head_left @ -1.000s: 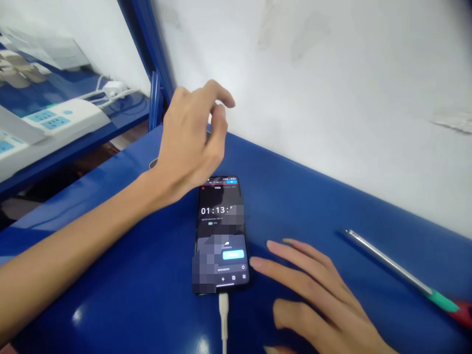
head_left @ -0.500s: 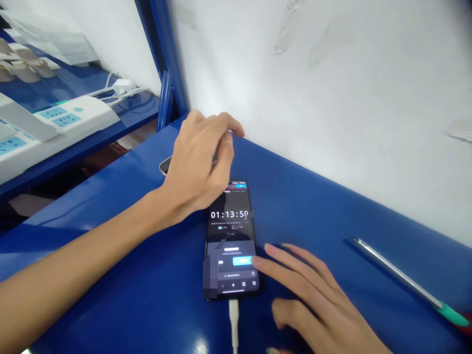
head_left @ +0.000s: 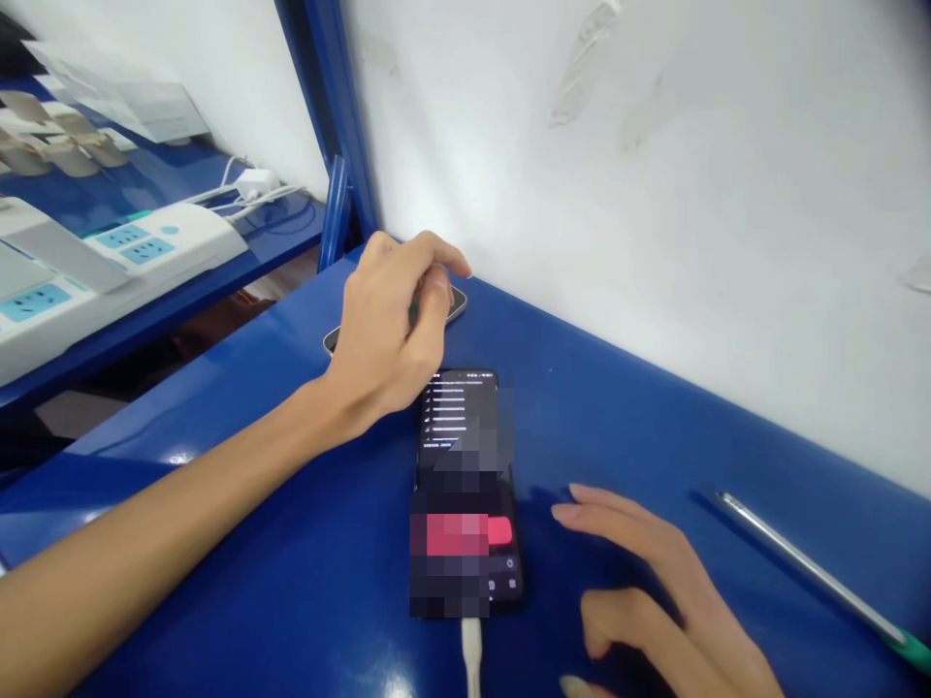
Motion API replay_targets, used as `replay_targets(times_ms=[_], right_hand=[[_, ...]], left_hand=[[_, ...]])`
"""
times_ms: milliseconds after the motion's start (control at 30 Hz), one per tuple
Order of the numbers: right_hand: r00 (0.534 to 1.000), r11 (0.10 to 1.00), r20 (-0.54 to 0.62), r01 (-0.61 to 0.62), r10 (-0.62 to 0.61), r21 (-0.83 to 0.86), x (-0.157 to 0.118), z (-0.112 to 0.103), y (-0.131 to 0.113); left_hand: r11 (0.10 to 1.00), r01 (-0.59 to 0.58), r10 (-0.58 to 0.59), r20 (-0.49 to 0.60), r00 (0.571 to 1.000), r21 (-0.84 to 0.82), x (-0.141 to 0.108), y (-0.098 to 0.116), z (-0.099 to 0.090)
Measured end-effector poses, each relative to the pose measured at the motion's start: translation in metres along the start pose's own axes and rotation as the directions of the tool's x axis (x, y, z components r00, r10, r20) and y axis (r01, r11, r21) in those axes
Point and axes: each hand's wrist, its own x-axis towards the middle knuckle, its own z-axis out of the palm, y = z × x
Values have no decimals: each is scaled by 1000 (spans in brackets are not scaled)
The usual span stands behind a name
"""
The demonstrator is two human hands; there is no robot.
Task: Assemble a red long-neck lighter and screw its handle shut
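A black phone [head_left: 505, 485] lies on the blue table, a white cable [head_left: 471, 651] plugged into its lower end. Its screen shows lines of text and a pink button, partly pixelated. Above its top end is my left hand [head_left: 397, 325], fingers curled over a second phone [head_left: 457, 304] that lies flat and mostly hidden beneath it; whether the fingers grip it I cannot tell. To the right of the black phone, my right hand [head_left: 655, 582] hovers with fingers apart, holding nothing.
A silver pen-like tool [head_left: 807, 562] with a green end lies at the right. White power strips [head_left: 196, 233], cables and beige rolls [head_left: 73, 150] occupy a blue shelf at the left. A white wall [head_left: 655, 194] rises behind the table.
My right hand has drawn back to the right, off the phone's screen. The screen has changed from a timer with a blue button to text with a pink button.
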Motion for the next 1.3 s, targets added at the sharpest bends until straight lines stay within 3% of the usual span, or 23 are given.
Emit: replay_targets(times_ms=[200,467,1000,1300], right_hand=[[992,996,128,-35,24,83,31,4,10],[989,983,144,-5,-22,185,72,14,22],[983,970,163,44,-84,239,66,13,26],[977,970,210,-67,17,233,68,15,26]], left_hand=[[992,-72,62,-89,994,-105,-1,-7,5],[988,-69,59,-73,996,-135,-2,-7,4],[985,-90,79,-77,994,-149,-3,-6,6],[982,-90,79,-75,994,-167,-3,-7,7]])
